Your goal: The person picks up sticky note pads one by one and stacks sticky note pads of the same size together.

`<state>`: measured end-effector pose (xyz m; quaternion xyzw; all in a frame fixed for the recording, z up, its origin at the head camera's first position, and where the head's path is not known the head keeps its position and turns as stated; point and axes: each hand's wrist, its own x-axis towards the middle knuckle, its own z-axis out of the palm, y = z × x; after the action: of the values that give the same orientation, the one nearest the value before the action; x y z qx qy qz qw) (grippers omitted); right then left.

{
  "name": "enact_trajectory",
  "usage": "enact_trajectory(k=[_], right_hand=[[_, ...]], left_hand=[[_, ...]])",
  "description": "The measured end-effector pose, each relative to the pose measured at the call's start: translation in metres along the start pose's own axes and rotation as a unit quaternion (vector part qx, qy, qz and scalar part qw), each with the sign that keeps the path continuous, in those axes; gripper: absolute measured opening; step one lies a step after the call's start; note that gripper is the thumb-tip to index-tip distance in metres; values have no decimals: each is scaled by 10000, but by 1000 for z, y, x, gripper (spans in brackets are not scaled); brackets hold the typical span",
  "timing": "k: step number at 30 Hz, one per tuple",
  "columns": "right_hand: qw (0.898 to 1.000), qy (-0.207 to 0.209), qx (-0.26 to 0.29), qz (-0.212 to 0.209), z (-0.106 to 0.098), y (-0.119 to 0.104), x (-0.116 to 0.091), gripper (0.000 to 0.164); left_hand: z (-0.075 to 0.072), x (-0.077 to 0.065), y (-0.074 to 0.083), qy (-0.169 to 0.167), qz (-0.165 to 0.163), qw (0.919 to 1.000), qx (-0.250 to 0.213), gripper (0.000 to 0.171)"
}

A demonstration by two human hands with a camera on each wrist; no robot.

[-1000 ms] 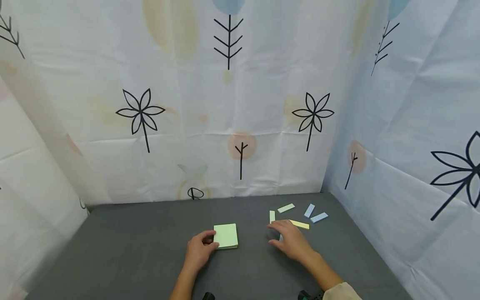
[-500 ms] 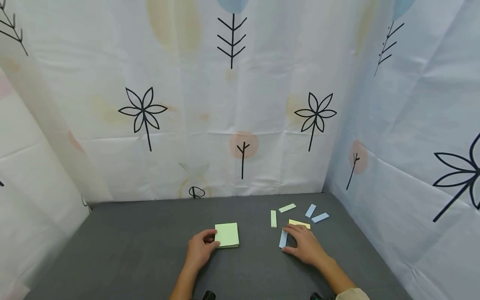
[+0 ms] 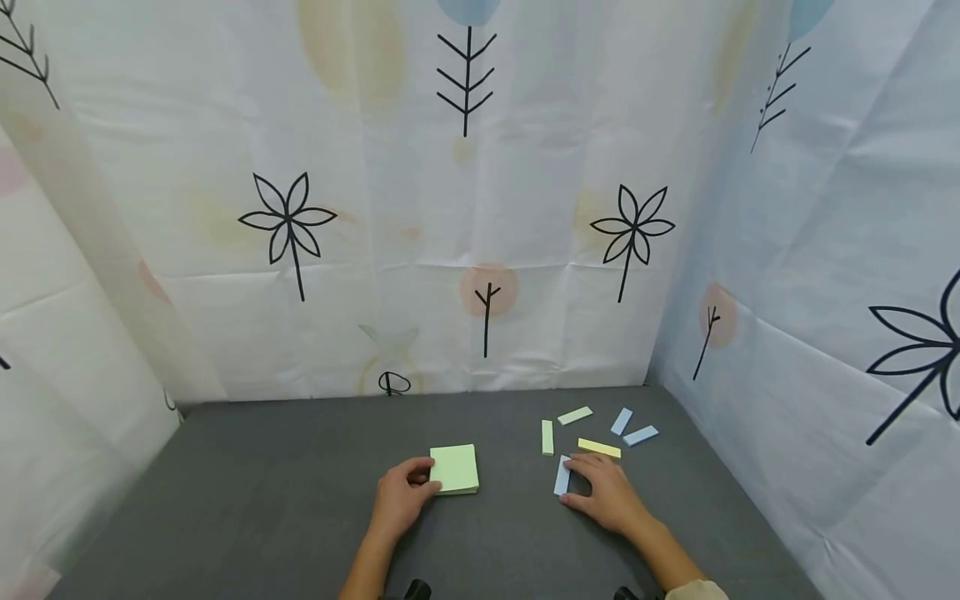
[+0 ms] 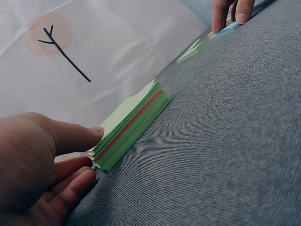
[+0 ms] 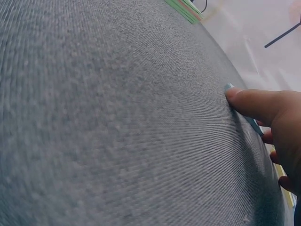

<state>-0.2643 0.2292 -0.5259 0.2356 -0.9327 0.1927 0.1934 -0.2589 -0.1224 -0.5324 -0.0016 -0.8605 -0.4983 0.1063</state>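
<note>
A thick square stack of sticky notes [image 3: 454,468], pale green on top, lies on the table. Layers of green and one of red show along its side [image 4: 129,126] in the left wrist view. My left hand [image 3: 400,496] holds the stack's left side, thumb at the near corner and fingers at the edge. To the right, my right hand [image 3: 609,497] pinches a narrow light-blue sticky-note strip pad [image 3: 561,477] at its two ends, thumb near and fingers far. In the right wrist view, my right thumb [image 5: 256,103] covers much of that strip.
Beyond my right hand lie a yellow strip [image 3: 599,448], two pale green strips [image 3: 547,437] and two more blue strips [image 3: 641,436]. The grey table [image 3: 262,500] ends against patterned white cloth walls [image 3: 390,325] at the back and sides.
My right hand has come down onto the blue strip and taken its ends between thumb and fingers. Over the last half second the strip has shifted slightly left. My left hand stays on the stack.
</note>
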Motion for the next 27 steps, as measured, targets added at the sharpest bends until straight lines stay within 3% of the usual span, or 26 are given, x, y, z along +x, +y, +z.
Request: enact_trajectory(k=[10, 16, 27], right_hand=[[9995, -140, 128, 253, 2, -1, 1, 50], [9989, -145, 45, 445, 7, -3, 2, 50], [9981, -242, 193, 526, 10, -6, 0, 50]], left_hand=[[-4, -1, 0, -502, 216, 9985, -86, 54], [-2, -2, -4, -432, 423, 9981, 115, 51], [-1, -2, -3, -301, 366, 9988, 144, 48]])
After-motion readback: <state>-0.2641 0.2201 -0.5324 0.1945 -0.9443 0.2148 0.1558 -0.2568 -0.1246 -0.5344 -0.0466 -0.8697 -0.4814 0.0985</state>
